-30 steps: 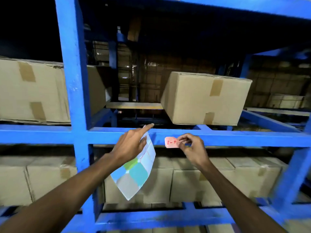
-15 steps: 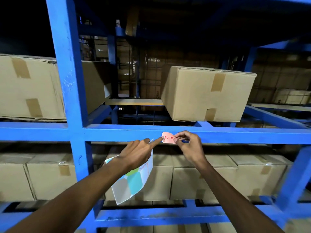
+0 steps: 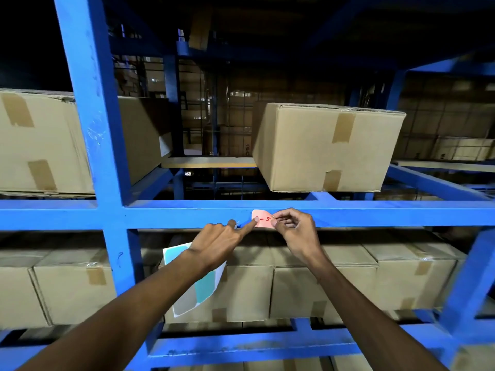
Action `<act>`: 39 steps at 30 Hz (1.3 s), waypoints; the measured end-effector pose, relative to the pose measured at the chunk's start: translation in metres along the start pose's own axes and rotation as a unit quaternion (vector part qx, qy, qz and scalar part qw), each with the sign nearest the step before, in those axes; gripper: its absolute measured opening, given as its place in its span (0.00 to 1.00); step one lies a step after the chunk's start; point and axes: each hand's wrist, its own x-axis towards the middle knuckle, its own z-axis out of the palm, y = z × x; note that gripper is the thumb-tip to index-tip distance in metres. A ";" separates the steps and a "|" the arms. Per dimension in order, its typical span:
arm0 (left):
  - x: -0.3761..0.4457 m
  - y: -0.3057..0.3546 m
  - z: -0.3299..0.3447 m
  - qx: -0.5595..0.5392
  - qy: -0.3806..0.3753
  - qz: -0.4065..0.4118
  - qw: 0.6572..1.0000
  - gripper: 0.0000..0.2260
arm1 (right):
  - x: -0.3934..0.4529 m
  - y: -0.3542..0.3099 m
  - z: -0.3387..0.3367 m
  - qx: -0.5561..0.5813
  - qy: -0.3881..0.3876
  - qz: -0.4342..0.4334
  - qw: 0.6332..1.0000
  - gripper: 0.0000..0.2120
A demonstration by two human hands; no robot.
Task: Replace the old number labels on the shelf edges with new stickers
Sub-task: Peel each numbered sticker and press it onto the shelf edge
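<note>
Pink sticker (image 3: pixel 263 219) against blue shelf edge (image 3: pixel 375 216); right hand (image 3: pixel 293 228) fingers pinch its right end, left hand (image 3: pixel 218 241) forefinger presses its left corner, sticker sheet (image 3: pixel 199 287) held beneath.

Blue painted metal beam (image 3: pixel 375 216); taped matt cardboard box (image 3: pixel 321 148)

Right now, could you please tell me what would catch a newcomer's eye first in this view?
The pink sticker on the blue shelf beam stands out at the centre, pinched at its right edge by the right hand while the left hand presses its forefinger on the left edge. The left hand also holds a sticker sheet hanging below. Above the beam sits a taped cardboard box.
</note>
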 end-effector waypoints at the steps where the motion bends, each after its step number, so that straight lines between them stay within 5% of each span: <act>1: 0.001 0.000 0.000 0.004 -0.001 -0.001 1.000 0.40 | 0.000 0.001 0.001 0.003 0.001 0.001 1.000 0.10; 28: 0.006 -0.006 0.012 0.061 -0.026 0.028 0.997 0.39 | 0.011 0.010 0.011 -0.111 0.060 -0.013 0.992 0.04; 35: 0.005 -0.006 0.011 0.053 -0.025 0.023 0.998 0.38 | 0.009 -0.003 -0.005 -0.203 0.081 0.004 0.976 0.19; 39: 0.004 -0.007 0.007 0.046 -0.020 0.014 0.999 0.40 | 0.013 -0.002 -0.022 -0.207 0.060 0.004 0.976 0.18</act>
